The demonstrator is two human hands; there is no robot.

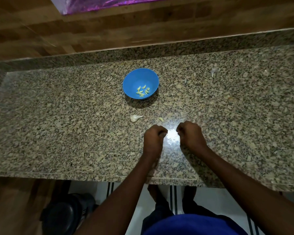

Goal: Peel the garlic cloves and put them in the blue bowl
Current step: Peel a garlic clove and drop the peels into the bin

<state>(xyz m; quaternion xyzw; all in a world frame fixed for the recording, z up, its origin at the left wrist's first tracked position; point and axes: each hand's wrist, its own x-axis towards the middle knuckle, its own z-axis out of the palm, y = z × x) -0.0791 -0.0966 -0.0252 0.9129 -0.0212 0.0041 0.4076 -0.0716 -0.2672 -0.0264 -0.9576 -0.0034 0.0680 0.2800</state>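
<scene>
Granite countertop point(58, 126), speckled grey and beige, runs the full width of the view, with wood panelling point(75, 31) behind it.

Blue bowl point(140, 83): stands on the counter, centre, well beyond the hands. Contents: several peeled garlic cloves point(143, 91), pale yellow-green, clustered at the bottom.

Unpeeled garlic piece point(135, 118): white, papery, lying on the counter between bowl and hands, nearer the hands.

Loose clove point(161, 119): small, pale, just to the right of the unpeeled piece and just beyond the left hand.

Left hand point(154, 135): fingers curled inward, knuckles up; a small pale bit shows at the fingertips (whether this is a clove or skin cannot be told, nor whether it is truly pinched).

Right hand point(188, 133): likewise curled into a loose fist, close beside the left but apart from it; anything inside is hidden.

Scrap of garlic skin point(213, 72): white, far right of the bowl.

Purple foil sheet point(98, 4): top edge, partly visible.
</scene>
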